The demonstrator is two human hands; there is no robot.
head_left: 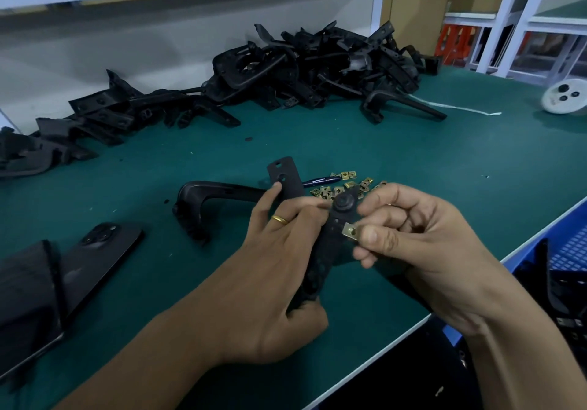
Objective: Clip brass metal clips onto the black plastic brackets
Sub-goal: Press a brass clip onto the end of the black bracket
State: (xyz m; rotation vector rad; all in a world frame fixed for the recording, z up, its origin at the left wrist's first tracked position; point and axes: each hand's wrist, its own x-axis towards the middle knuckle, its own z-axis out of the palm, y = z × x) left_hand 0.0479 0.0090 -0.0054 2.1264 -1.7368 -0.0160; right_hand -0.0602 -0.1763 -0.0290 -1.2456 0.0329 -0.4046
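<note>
Gripping a black plastic bracket above the near edge of the green counter, the left hand curls its fingers round the part. The right hand pinches one brass clip between thumb and fingers, touching the bracket's edge. Loose brass clips lie just beyond the hands. A heap of black brackets sits along the far edge.

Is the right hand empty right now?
No, the right hand pinches a brass clip at the edge of the black bracket that the left hand grips.
</note>
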